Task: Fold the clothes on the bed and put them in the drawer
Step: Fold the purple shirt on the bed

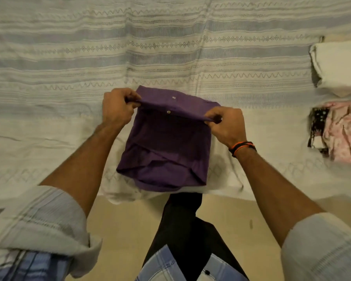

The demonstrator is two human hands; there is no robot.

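Purple shirt [166,142]: partly folded, lying on the bed [69,67] at its near edge, straight ahead of the person; two pale buttons show near the raised fold, and the lower hem bunches just above the bed's edge.
Fold: a ridge of cloth is lifted across the shirt's upper part, stretched between both hands, slanting down to the right.
Left hand [118,107]: fingers curled, pinching the ridge's left end between thumb and fingers.
Right hand [225,124]: fingers curled, pinching the ridge's right end; an orange and black band [242,148] circles the wrist.
Sleeves: pale, rolled up above both forearms.
Bed: covered by a cream and blue-grey striped sheet with zigzag and diamond stitching.
White cloth [338,65]: folded, on the bed at far right, well apart from the shirt.
Pink cloth [342,130]: folded, just below the white cloth, a dark patterned piece at its left side.
Floor [120,230]: tan, below the bed's edge.
Dark cloth [186,224]: hangs in front of the person, over the floor.
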